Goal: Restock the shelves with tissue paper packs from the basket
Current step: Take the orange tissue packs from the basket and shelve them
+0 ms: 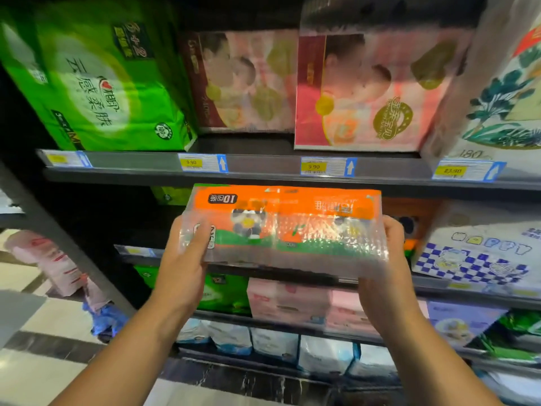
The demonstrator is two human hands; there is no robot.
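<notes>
An orange and green tissue pack (284,227) in clear wrap hangs upside down in front of the second shelf (263,171). My left hand (183,259) grips its left end, thumb over the front. My right hand (389,265) holds its right end from below and behind. Behind the pack the shelf bay on the left is dark and looks bare. The basket is out of view.
The upper shelf carries a green pack (96,80), two pink packs (369,92) and a floral pack (497,92). A blue checkered pack (474,250) stands to the right of the held pack. Lower shelves hold green, pink and white packs. Tiled floor shows at the left.
</notes>
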